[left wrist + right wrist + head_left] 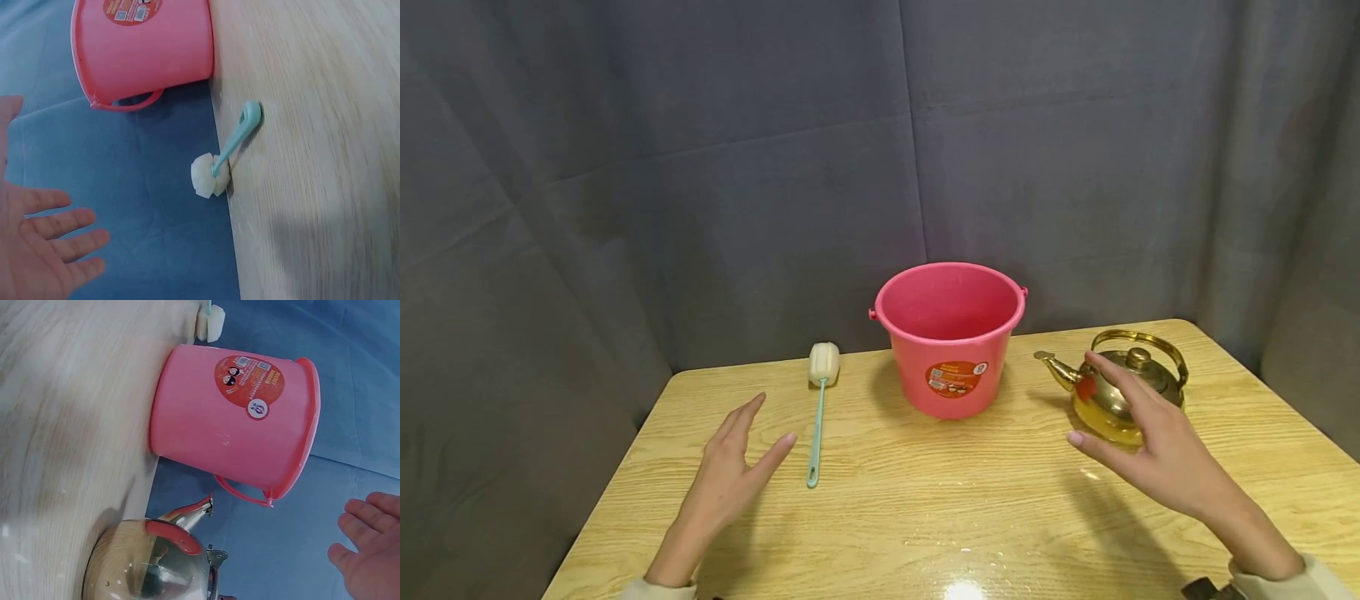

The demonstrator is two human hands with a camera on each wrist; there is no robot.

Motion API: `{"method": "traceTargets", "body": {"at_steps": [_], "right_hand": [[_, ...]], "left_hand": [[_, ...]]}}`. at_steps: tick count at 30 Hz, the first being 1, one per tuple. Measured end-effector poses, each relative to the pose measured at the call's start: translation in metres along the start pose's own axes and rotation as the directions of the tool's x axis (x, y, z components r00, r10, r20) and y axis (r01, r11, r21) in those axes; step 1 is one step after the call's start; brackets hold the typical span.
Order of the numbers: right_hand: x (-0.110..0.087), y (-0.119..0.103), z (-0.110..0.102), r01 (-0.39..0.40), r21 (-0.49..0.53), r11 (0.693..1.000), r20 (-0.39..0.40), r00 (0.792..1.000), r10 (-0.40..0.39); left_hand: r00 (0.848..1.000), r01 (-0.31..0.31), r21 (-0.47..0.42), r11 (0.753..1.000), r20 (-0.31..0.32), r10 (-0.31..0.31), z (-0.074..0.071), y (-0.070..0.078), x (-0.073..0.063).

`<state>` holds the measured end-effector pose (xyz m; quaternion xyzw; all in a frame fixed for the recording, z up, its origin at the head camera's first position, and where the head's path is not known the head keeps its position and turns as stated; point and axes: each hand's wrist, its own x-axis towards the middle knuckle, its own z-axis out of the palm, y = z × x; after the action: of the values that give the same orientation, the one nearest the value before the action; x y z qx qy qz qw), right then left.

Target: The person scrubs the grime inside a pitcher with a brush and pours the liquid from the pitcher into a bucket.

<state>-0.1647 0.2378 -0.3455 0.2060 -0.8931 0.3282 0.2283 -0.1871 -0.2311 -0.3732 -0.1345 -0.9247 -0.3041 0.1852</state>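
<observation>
My left hand (725,471) hovers over the table's left part with fingers extended and thumb spread, holding nothing. Just beyond it lies a sponge brush (817,425) with a pale green handle and a cream sponge head. The right hand (1157,437) is held in the air with straight fingers, overlapping a shiny gold-coloured kettle (1105,408) in the head view. The kettle's spout points left and its handle stands up. Between the hands, farther back, a pink bucket (955,367) stands upright with an orange-red label; its handle hangs behind it, as the right wrist view shows.
The light wood-grain table (880,517) has rounded back corners. A dark grey-blue curtain (775,208) hangs close behind it and along both sides. Small wet-looking spots and a bright light reflection show near the front of the table.
</observation>
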Motion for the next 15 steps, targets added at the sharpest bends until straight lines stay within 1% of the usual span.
{"method": "traceTargets", "body": {"at_steps": [4, 10, 15], "right_hand": [[0.003, 0.000, -0.002, -0.008, 0.010, 1.000, -0.010, 1.000, 0.008], [0.007, 0.003, -0.007, -0.023, 0.060, 0.998, -0.038, 0.999, 0.025], [0.010, 0.005, -0.010, -0.041, 0.084, 0.996, -0.051, 0.998, 0.045]], "left_hand": [[1.000, -0.017, -0.013, 1.000, -0.024, 0.016, 0.004, 0.004, 0.003], [0.996, -0.074, -0.059, 0.995, -0.046, 0.072, 0.011, 0.011, 0.007], [0.995, -0.080, -0.076, 0.994, -0.061, 0.076, 0.016, 0.015, 0.009]]}}
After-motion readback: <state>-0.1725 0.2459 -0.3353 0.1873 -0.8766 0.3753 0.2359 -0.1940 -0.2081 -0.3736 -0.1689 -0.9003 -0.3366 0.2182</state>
